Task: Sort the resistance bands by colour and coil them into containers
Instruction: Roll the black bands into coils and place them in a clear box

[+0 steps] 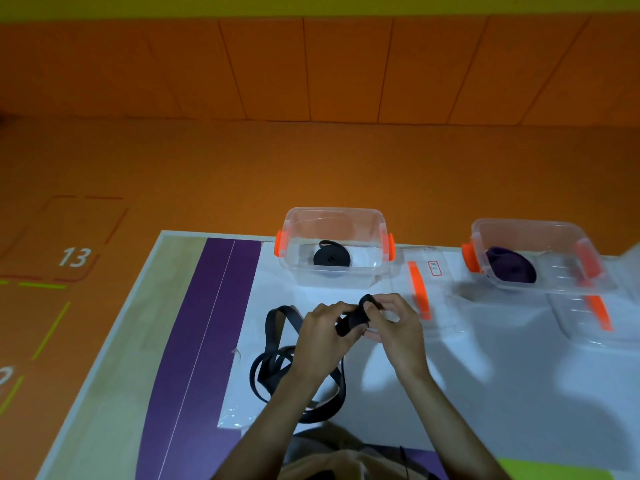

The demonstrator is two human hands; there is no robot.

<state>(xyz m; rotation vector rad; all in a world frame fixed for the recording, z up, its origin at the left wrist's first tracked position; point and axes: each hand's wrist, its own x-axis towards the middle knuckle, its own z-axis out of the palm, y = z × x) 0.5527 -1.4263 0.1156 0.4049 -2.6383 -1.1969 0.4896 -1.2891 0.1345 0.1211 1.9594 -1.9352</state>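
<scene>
Glossy clear plastic containers; matt black rubbery band.

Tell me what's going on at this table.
A person is coiling a black band. The left hand and right hand pinch its rolled start, while the rest lies in loose loops on the table. The left container already holds a black coil, and the right container holds a purple coil. Both containers are open.
</scene>
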